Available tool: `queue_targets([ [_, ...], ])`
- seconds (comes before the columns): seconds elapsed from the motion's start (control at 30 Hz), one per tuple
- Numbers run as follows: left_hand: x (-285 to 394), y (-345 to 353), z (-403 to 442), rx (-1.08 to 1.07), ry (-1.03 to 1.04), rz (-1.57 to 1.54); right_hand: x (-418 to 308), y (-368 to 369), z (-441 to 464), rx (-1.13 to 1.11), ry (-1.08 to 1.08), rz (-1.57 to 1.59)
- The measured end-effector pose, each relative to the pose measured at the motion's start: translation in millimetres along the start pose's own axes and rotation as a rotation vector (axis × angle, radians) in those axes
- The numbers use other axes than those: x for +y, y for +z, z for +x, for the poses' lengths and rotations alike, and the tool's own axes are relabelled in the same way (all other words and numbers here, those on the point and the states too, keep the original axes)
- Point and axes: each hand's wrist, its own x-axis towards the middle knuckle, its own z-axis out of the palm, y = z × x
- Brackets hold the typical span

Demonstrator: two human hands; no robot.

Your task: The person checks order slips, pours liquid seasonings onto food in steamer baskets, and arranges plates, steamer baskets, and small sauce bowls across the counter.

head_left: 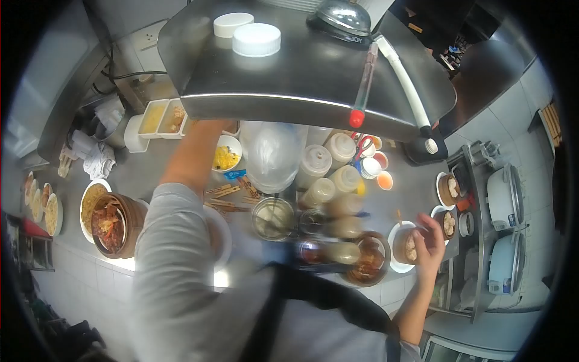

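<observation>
My left arm (pixel 192 158) reaches up beneath the steel shelf, whose front edge hides the hand and its fingers. Close to that wrist stand a white bowl of yellow chopped food (pixel 227 153) and a white tub of pale chopped bits (pixel 175 118). On the right, my right hand (pixel 429 244) is open, thumb and fingers apart and curved. It hovers at the edge of a small bamboo steamer of dumplings (pixel 409 248) on a white plate (pixel 395 263); whether it touches the steamer I cannot tell. Nothing shows between its fingers.
Overhead juts the steel shelf (pixel 265 84) with white lids (pixel 256 40) and a red-tipped tube (pixel 363 90). Squeeze bottles (pixel 315 163), clothespins (pixel 224 192) and a metal pot (pixel 272 218) crowd the counter. A large bamboo steamer (pixel 134 224) stands left; rice cookers (pixel 505 196) sit right.
</observation>
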Motion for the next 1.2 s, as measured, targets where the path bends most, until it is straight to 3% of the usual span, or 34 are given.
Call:
queue_targets([
  [0.27,-25,2,-6,-0.052,0.086,-0.012,5,-24,-32,0.155,-0.004,-0.041],
  [0.63,-51,5,-3,-0.162,0.23,0.066,-10,-51,-67,0.367,-0.043,-0.342],
  [0.77,-59,-1,-17,-0.118,0.297,0.071,6,-97,-87,0.59,-0.077,-0.41],
  [0.97,-59,-30,-55,0.048,0.493,-0.025,42,-160,-124,0.916,0.05,-0.353],
  [1.03,-46,-52,-72,0.017,0.464,-0.042,65,-172,-131,0.92,0.062,-0.24],
  [1.13,12,-116,-122,-0.351,0.079,-0.016,100,-189,-121,0.843,0.075,-0.03],
  [1.2,60,-152,-163,-0.291,0.05,-0.034,131,-200,-104,0.782,0.173,0.173],
])
